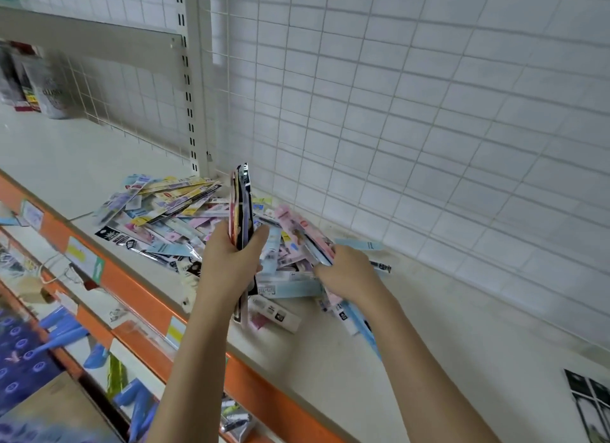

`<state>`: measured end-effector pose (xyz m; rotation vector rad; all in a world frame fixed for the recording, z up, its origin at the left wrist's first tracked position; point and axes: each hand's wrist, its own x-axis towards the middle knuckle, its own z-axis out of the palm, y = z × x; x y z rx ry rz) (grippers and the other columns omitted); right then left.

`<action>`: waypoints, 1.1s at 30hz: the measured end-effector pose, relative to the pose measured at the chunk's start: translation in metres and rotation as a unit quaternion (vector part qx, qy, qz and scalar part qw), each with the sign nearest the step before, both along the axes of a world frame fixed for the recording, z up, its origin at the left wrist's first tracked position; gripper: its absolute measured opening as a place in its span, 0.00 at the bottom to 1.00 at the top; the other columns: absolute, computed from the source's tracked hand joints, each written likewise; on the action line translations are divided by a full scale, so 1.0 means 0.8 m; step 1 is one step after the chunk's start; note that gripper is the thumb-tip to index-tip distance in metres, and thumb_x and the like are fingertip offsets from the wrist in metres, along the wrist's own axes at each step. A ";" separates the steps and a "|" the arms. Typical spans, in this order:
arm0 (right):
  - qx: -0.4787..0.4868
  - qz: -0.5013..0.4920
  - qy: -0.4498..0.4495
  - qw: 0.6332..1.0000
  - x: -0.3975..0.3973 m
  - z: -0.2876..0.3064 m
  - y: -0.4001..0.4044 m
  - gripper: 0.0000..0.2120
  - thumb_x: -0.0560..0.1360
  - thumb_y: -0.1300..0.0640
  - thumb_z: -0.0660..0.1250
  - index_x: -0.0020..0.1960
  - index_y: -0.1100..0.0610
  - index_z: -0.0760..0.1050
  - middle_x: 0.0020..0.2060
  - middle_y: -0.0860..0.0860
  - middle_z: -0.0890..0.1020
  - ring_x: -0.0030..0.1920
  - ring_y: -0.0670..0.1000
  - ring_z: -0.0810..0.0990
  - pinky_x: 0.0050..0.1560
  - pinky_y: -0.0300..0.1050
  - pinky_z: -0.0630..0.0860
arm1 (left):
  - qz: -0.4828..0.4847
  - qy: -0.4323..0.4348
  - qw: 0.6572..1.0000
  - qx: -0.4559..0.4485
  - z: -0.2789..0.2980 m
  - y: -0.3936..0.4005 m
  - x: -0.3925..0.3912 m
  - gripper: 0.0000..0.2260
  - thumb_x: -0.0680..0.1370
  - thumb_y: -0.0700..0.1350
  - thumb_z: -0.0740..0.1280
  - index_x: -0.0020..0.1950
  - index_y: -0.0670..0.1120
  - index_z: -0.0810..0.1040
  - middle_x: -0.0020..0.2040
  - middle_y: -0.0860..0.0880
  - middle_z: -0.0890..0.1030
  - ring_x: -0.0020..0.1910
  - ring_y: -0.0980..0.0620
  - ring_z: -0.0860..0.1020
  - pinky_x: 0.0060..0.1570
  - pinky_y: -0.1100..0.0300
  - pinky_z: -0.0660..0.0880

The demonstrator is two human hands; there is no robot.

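Packet pile (171, 218): mixed pale blue, pink, yellow and white, plus black packets carrying white print.
Upright bundle (242, 205), at the pile's centre: black, red and yellow edges.
Pink packets (298, 232), at the pile's right side: pink with pale blue.
Shelf (330, 360), under the pile: plain off-white.
Shelf edge (132, 294), in front of the pile: orange, with yellow, white and green labels.
Wire panel (396, 112), behind the pile: white, rectangular grid pattern.
Printed sheet (591, 406), far right of the pile: black and white.
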<state>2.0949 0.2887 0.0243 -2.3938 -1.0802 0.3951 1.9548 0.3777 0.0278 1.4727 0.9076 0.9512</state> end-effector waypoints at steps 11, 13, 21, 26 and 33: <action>0.216 -0.205 0.018 0.954 0.026 -0.001 -0.146 0.13 0.73 0.46 0.67 0.40 0.55 0.72 0.35 0.55 0.81 0.41 0.56 0.82 0.39 0.48 0.75 | -0.099 -0.032 0.994 0.045 0.007 -0.074 0.064 0.07 0.77 0.47 0.66 0.41 0.50 0.69 0.39 0.42 0.75 0.36 0.44 0.75 0.38 0.50 0.75; 0.311 -0.242 0.011 0.919 0.029 -0.002 -0.172 0.15 0.73 0.47 0.69 0.43 0.60 0.74 0.37 0.58 0.81 0.41 0.57 0.81 0.43 0.51 0.77 | -0.111 -0.053 0.990 0.068 0.007 -0.098 0.074 0.07 0.76 0.47 0.66 0.43 0.48 0.70 0.39 0.40 0.75 0.39 0.41 0.76 0.43 0.48 0.76; 0.437 -0.287 0.002 0.852 0.028 -0.017 -0.252 0.08 0.74 0.62 0.69 0.43 0.55 0.69 0.35 0.54 0.75 0.35 0.52 0.73 0.38 0.45 0.71 | -0.209 -0.141 0.965 0.077 -0.003 -0.205 0.100 0.07 0.76 0.40 0.66 0.43 0.47 0.68 0.34 0.50 0.69 0.32 0.55 0.69 0.35 0.64 0.69; 0.380 -0.305 0.049 0.872 0.027 -0.042 -0.275 0.06 0.72 0.66 0.67 0.45 0.63 0.69 0.33 0.56 0.72 0.31 0.51 0.71 0.30 0.38 0.70 | -0.263 -0.055 0.960 0.076 -0.032 -0.238 0.113 0.12 0.76 0.42 0.67 0.39 0.52 0.65 0.31 0.52 0.70 0.29 0.53 0.69 0.33 0.59 0.69; 0.255 -0.355 0.082 0.895 0.027 -0.049 -0.273 0.07 0.70 0.58 0.68 0.38 0.55 0.70 0.33 0.52 0.76 0.33 0.51 0.74 0.28 0.36 0.68 | -0.256 0.102 0.956 0.103 -0.061 -0.234 0.116 0.10 0.76 0.43 0.66 0.39 0.47 0.66 0.31 0.52 0.71 0.30 0.54 0.69 0.27 0.66 0.63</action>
